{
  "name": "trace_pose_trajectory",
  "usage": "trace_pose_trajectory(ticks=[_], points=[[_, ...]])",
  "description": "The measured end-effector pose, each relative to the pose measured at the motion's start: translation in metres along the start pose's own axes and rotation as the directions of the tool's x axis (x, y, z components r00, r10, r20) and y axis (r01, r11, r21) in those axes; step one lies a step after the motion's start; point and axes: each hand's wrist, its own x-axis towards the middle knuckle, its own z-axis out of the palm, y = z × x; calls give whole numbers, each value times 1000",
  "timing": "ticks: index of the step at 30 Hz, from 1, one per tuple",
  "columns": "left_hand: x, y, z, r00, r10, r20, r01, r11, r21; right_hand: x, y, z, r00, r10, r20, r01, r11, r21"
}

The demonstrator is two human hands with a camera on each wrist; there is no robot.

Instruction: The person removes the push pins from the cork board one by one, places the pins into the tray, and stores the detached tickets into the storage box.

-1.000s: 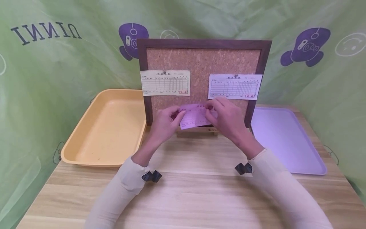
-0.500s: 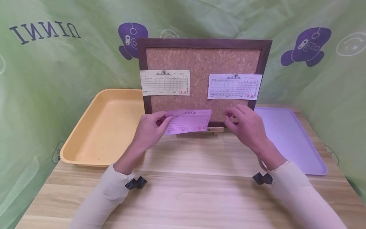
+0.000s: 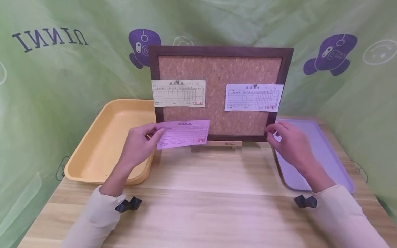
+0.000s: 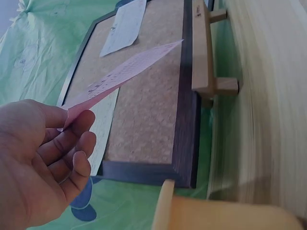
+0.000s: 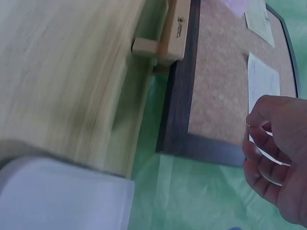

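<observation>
Thumb and fingers of my left hand [image 3: 141, 144] pinch the left end of a pink receipt slip [image 3: 184, 134], which overlaps the lower left of the framed cork board [image 3: 217, 120] in the head view. My right hand [image 3: 291, 143] hovers by the board's lower right corner, thumb and index tips together. A tiny pale speck shows at those tips in the right wrist view; I cannot tell whether they hold something. Two other slips are pinned to the board: a cream receipt [image 3: 179, 94] at left and a white receipt [image 3: 252, 98] at right.
A deep yellow tray [image 3: 107, 177] stands left of the board, and a flat purple tray [image 3: 325, 148] lies to its right. The board rests on a small wooden stand [image 3: 217, 143] on the wood-grain table [image 3: 211, 206]. Green printed cloth [image 3: 93, 69] hangs behind.
My right hand has let go of the pink slip and moved right toward the purple tray. My left hand has carried the slip left, near the yellow tray.
</observation>
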Motion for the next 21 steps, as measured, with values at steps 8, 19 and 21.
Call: trace_pose_trajectory(ticks=[8,19,21], points=[[-6,-12,-23,997,-41,-66,41,999,-3,-13,20,-11,999,34,38,-32,999,-34],[-12,-29,-54,978,-143,-154,136,989,-59,-25,46,-19,969,175,175,-162,983,-87],[-12,-34,-58,973,-166,-160,156,985,-74,-27,50,-20,959,203,199,-187,978,-93]])
